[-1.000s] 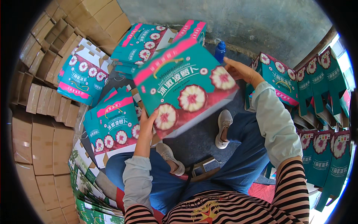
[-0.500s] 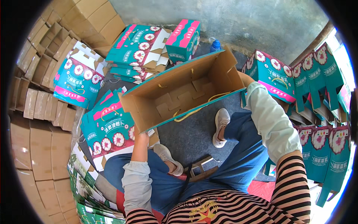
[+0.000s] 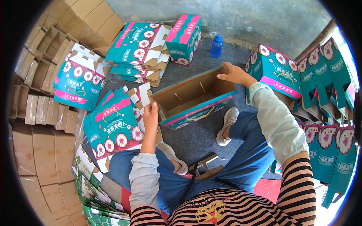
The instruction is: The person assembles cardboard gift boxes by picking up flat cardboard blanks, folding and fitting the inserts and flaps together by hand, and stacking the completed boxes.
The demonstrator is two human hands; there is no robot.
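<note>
An open-topped teal and pink carton (image 3: 215, 104) with yellow cord handles is between my two hands, its brown cardboard inside facing up. My right hand (image 3: 238, 76) pinches the rim of its right end wall, thumb on the inside. At the other end my left hand (image 3: 151, 118) is upright against the left end, with fingers together on the edge. The carton is low over the dark grey floor mat (image 3: 180, 140); whether its bottom rests there is hidden. Beside my left hand lie flat folded cartons (image 3: 113, 126) of the same print.
Further flat cartons are stacked (image 3: 132, 45) at the back, near a standing closed carton (image 3: 183, 37) and a blue bottle (image 3: 216, 46). Made-up cartons (image 3: 277, 71) stand in rows on the right. Brown boxes (image 3: 43, 154) are piled along the left. A small frame-like object (image 3: 207, 167) lies between my legs.
The carton has moved down and away from me, its printed front now more visible. My right hand has shifted onto its far right rim, and my left hand has risen along the left end.
</note>
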